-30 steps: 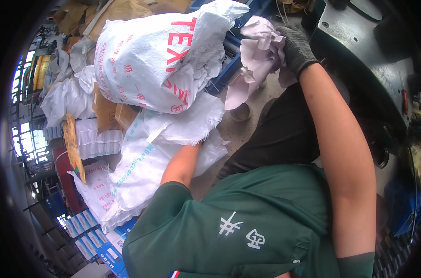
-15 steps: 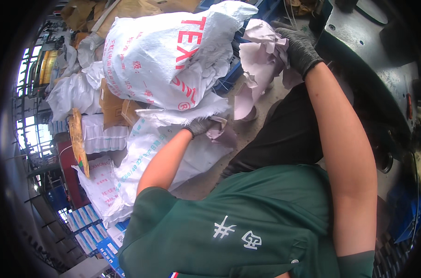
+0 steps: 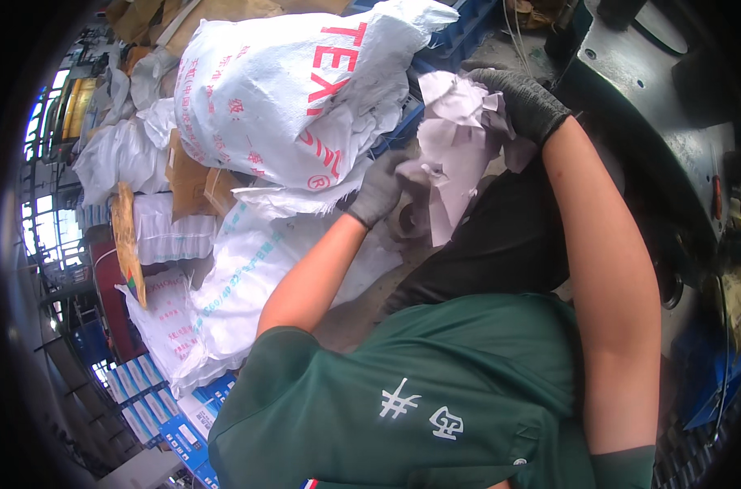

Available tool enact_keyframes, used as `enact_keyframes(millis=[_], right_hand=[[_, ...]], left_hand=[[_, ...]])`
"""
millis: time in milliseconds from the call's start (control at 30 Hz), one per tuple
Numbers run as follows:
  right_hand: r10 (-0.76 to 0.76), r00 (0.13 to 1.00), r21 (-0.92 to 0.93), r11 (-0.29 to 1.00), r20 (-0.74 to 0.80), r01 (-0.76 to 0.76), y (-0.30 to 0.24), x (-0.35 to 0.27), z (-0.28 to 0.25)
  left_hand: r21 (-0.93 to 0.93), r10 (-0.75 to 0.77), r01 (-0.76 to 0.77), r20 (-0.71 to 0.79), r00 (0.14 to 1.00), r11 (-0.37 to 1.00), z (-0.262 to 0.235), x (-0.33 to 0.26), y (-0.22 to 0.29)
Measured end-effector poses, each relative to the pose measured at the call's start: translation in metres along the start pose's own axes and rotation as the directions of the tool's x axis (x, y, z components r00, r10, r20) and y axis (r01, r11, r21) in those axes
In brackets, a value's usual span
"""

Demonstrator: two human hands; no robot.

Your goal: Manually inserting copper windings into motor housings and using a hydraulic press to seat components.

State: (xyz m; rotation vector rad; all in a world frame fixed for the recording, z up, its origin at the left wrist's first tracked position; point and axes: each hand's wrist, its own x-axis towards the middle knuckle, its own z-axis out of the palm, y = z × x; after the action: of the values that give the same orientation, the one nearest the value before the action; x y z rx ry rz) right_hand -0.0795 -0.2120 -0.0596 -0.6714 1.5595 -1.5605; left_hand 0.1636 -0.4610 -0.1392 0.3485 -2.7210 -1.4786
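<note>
My right hand (image 3: 521,102), in a dark grey glove, is closed on a crumpled, torn sheet of pale pinkish-lilac paper (image 3: 460,134). The paper hangs in ragged folds above my right thigh. At its left edge, my left hand (image 3: 377,191), also gloved, pinches a flap of the same paper; its fingertips are slightly blurred. Just behind the left hand stands a full white woven sack (image 3: 264,98) with red print. Another white woven sack (image 3: 264,261), with pale green print, lies slack below the left wrist.
A dark metal machine table (image 3: 631,90) with a curved edge stands at the right. Blue plastic crates (image 3: 456,41) sit behind the full sack. Brown cardboard (image 3: 187,175), white bags (image 3: 122,159) and blue-and-white boxes (image 3: 146,399) crowd the left side.
My left hand has risen away from the slack sack to the paper's left edge, and the scrap it held no longer shows there. The paper in my right hand has shifted slightly down.
</note>
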Motion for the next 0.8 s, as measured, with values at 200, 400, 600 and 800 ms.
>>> enact_keyframes(millis=[200, 400, 600, 800], right_hand=[[0.375, 0.925, 0.318, 0.886, -0.06, -0.339, -0.052, -0.016, 0.07], [0.085, 0.96, -0.366, 0.913, -0.268, -0.183, -0.013, -0.002, 0.031], [0.005, 0.777, -0.115, 0.988, -0.629, -0.1, -0.017, 0.008, 0.022], [0.009, 0.738, -0.11, 0.988, -0.675, -0.112, -0.023, 0.006, 0.022]], left_hand=[[-0.686, 0.3, -0.32, -0.153, 0.942, 0.653, -0.004, 0.061, 0.093], [-0.59, 0.267, -0.299, -0.143, 0.953, 0.75, 0.02, 0.059, 0.106], [0.396, 0.024, -0.009, -0.032, 0.999, 0.918, 0.061, -0.045, 0.0], [0.792, 0.115, -0.318, 0.304, 0.946, 0.521, 0.069, -0.102, -0.075]])
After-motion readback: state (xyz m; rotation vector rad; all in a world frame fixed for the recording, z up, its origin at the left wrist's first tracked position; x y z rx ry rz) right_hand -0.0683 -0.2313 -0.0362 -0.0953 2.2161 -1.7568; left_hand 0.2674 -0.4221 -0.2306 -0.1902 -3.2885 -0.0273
